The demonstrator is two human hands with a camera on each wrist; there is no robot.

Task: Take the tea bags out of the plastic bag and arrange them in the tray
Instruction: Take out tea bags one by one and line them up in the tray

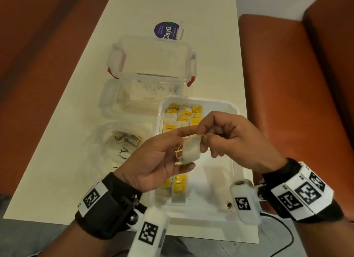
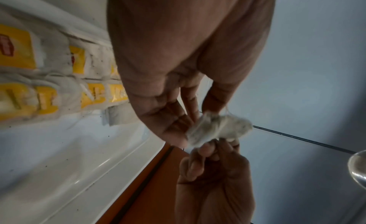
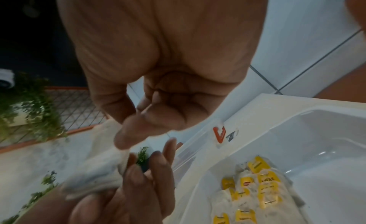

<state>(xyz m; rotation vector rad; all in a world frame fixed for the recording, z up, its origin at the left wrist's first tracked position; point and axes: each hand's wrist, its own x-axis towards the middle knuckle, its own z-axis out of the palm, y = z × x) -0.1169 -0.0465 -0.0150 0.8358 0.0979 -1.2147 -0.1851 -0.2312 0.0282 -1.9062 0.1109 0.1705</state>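
Both hands hold one pale tea bag [image 1: 191, 153] in the air above the middle of the white tray [image 1: 199, 100]. My left hand [image 1: 188, 149] grips it between thumb and fingers, its string looped by the fingers. My right hand [image 1: 201, 140] pinches the bag's upper corner. The left wrist view shows the tea bag [image 2: 219, 128] at my left fingertips [image 2: 190, 125]. Tea bags with yellow tags lie in rows at the tray's far end [image 1: 182, 117] and near end [image 1: 178, 187]. The crumpled clear plastic bag [image 1: 115, 142] lies left of the tray with some tea bags [image 1: 130, 140] inside.
A clear lidded container with red clips [image 1: 153, 61] stands behind the tray on the cream table [image 1: 67, 161], with a round purple sticker [image 1: 166, 30] beyond it. Orange-brown seats [image 1: 287, 84] flank the table. Loose tea specks lie in the tray's near corner [image 1: 229, 205].
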